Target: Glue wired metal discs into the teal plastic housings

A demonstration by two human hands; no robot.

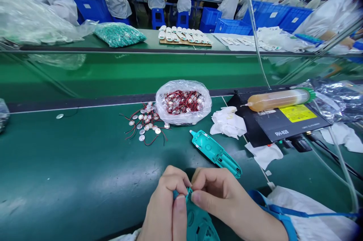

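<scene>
Near the bottom edge, my left hand point(166, 205) is closed around a teal plastic casing half point(200, 226), thumb along its side. My right hand point(224, 193) pinches at the narrow tip of the same casing, thumb and forefinger pressed together; anything small between them is hidden. Just beyond my hands lies another teal casing half point(214, 150), hollow side up, pointed end to the upper left. A clear plastic bag point(202, 114) farther back is full of silver discs with red and black wires. Loose wired discs point(146, 122) are spread to its left.
A black RH-928 box point(286, 131) stands at right with an amber-filled syringe point(278, 100) on it. Crumpled tissue point(229, 122) lies beside it. A blue wrist strap cord point(312, 215) runs off right. Behind the green partition, white parts point(184, 36) and co-workers show.
</scene>
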